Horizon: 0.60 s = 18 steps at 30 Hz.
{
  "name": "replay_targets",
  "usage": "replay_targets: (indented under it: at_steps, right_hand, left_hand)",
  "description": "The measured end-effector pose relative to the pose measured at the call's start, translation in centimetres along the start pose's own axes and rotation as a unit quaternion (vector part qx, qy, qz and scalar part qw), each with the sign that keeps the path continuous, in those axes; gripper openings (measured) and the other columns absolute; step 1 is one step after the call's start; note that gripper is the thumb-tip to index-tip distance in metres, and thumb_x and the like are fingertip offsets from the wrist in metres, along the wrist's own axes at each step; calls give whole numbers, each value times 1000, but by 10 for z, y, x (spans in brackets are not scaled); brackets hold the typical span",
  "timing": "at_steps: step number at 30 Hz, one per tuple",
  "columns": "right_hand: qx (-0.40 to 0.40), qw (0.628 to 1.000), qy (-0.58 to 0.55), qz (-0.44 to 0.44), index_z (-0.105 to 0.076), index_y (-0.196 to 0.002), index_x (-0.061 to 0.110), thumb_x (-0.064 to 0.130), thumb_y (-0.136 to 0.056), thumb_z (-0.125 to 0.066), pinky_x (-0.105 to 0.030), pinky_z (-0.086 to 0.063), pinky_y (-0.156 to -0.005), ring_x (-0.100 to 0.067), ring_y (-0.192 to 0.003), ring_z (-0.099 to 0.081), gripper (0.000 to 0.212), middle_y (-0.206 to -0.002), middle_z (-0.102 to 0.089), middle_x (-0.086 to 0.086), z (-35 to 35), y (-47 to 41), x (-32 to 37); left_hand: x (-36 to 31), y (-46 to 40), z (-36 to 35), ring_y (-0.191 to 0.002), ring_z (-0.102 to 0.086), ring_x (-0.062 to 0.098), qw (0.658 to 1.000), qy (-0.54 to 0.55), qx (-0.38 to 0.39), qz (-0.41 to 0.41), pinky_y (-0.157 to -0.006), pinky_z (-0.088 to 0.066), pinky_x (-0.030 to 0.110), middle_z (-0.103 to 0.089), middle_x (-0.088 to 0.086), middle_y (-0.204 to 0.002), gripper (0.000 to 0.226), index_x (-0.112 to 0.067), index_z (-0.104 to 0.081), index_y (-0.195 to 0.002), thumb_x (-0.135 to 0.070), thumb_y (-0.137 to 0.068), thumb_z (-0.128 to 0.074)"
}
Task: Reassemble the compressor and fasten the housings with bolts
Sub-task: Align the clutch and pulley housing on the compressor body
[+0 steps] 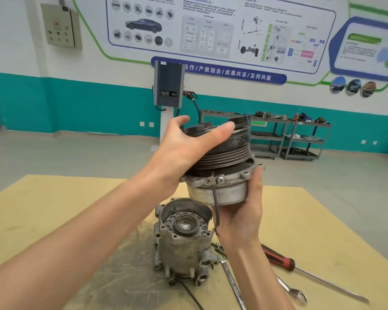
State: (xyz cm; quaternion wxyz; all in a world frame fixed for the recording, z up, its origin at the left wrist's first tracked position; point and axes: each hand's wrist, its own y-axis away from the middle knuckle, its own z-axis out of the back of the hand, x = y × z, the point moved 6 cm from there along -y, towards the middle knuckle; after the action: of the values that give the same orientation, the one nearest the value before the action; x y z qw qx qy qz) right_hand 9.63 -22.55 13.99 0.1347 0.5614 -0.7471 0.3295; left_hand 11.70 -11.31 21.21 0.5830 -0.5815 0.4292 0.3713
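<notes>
The compressor's front housing (220,191), with its dark grooved pulley (229,153) on top, is held in the air above the table. My left hand (184,148) grips the pulley from the left, thumb across its upper rim. My right hand (244,211) cups the housing's lower right side, fingers curled round its flange; a black wire hangs down past the palm. Directly below stands the grey rear housing (184,245), open end up, with a needle bearing visible in its centre.
A red-handled screwdriver (278,258) and wrenches (233,285) lie on the tan table (54,209) to the right of the rear housing, with a few bolts (217,246) near them. Behind stand a grey charger post (168,86) and metal shelving carts (287,139).
</notes>
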Motion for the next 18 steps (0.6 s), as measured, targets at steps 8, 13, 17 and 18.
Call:
replay_targets:
  at_steps: [8,13,17,18]
  right_hand:
    - [181,970,163,0,-27,-139,24,55,-60,-86,-33,-57,-80,-22,-106,-68,103,-122,-62,-8,-14,-6,4]
    - [303,813,497,-26,-20,-142,34,92,-50,-57,-13,-50,-84,9,-105,-61,114,-129,-58,9,-59,-18,32]
    - [319,654,686,29,-28,-148,36,92,-57,-49,-35,-38,-108,-4,-128,-46,108,-148,-43,11,-117,-54,51]
    - [360,586,726,4,-30,-149,34,93,-58,-51,-37,-36,-110,-8,-129,-46,111,-147,-44,10,-132,-59,40]
  left_hand:
    - [28,22,22,-85,-73,18,962,250,-81,-75,-64,-58,33,-74,-1,-94,82,-21,-50,-130,-40,-57,-81]
    - [41,27,43,-127,-51,43,930,345,-100,-77,-105,-42,60,-48,27,-142,126,1,-35,-146,-64,-52,-86]
    - [42,25,60,-115,-60,32,926,346,-121,-90,-101,-47,50,-59,19,-129,121,0,-46,-141,-70,-49,-84]
    - [42,24,63,-112,-59,33,928,339,-125,-90,-98,-48,49,-60,20,-126,121,1,-47,-139,-70,-48,-84]
